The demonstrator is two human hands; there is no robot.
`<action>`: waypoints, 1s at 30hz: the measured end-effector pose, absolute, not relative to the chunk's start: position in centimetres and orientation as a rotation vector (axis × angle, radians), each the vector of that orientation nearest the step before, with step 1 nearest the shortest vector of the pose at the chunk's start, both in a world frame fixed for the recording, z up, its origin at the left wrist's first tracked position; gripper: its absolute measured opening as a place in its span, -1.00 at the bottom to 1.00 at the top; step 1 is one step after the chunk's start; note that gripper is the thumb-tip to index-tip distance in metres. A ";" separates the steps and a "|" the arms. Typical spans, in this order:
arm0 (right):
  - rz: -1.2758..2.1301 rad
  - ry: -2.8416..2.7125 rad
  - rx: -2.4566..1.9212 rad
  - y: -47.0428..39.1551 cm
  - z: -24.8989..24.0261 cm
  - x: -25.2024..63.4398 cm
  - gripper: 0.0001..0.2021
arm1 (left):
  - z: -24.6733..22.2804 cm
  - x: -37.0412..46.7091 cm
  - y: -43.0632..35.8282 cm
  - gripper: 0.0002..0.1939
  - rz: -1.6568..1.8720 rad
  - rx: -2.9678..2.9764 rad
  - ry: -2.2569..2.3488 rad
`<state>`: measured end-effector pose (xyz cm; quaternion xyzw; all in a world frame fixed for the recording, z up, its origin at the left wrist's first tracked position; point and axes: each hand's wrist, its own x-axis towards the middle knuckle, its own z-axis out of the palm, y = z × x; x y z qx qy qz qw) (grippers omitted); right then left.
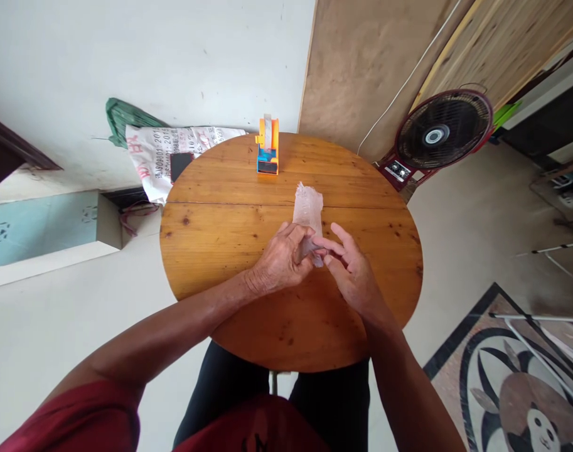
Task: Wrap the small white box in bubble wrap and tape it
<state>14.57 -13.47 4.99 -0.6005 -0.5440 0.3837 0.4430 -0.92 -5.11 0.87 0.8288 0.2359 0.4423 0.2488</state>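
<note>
Thumb and curled fingers of the left hand (pixel 282 258) close on the near part of a crinkled pale-pink sheet (pixel 308 206), the back of the hand upward, its forearm slanting in from the lower left. Opposite, the right hand (pixel 356 273) reaches inward, fingers loosely parted, their tips at the sheet; I cannot tell whether they grip it. The sheet's far end lies on the round wooden table (pixel 206 245). An orange-and-blue tape dispenser (pixel 268 150) stands near the far edge; beyond, to the right, is a red-framed fan (pixel 437 135).
</note>
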 end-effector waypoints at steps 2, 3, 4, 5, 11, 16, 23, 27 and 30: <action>0.922 -1.367 -1.508 -13.7 5.0 14.6 -0.41 | 0.9 -1.0 -5.2 -0.60 1.192 2.252 0.634; 0.904 -1.376 -1.518 -13.8 5.0 14.6 -0.41 | 0.9 -1.0 -5.3 -0.61 1.177 2.246 0.636; 0.884 -1.386 -1.529 -13.9 4.9 14.5 -0.41 | 0.9 -1.0 -5.3 -0.62 1.165 2.237 0.636; 0.862 -1.396 -1.543 -14.0 4.8 14.4 -0.41 | 0.8 -1.1 -5.3 -0.63 1.156 2.220 0.640; 0.661 -1.541 -1.624 -14.6 4.1 13.7 -0.37 | 0.8 -0.6 -5.2 -0.78 1.165 2.115 0.718; 0.566 -1.608 -1.682 -14.7 4.1 13.7 -0.31 | 0.7 0.3 -5.2 -0.72 1.144 2.115 0.817; 0.768 -1.577 -1.631 -13.8 4.9 15.0 -0.33 | 0.7 0.6 -5.5 -0.71 1.183 2.099 0.798; 0.878 -1.516 -1.524 -12.9 4.9 15.7 -0.39 | 0.3 0.6 -5.5 -0.71 1.174 2.068 0.795; 0.898 -1.467 -1.480 -12.2 4.4 16.0 -0.45 | 0.1 0.5 -5.5 -0.71 1.185 2.088 0.784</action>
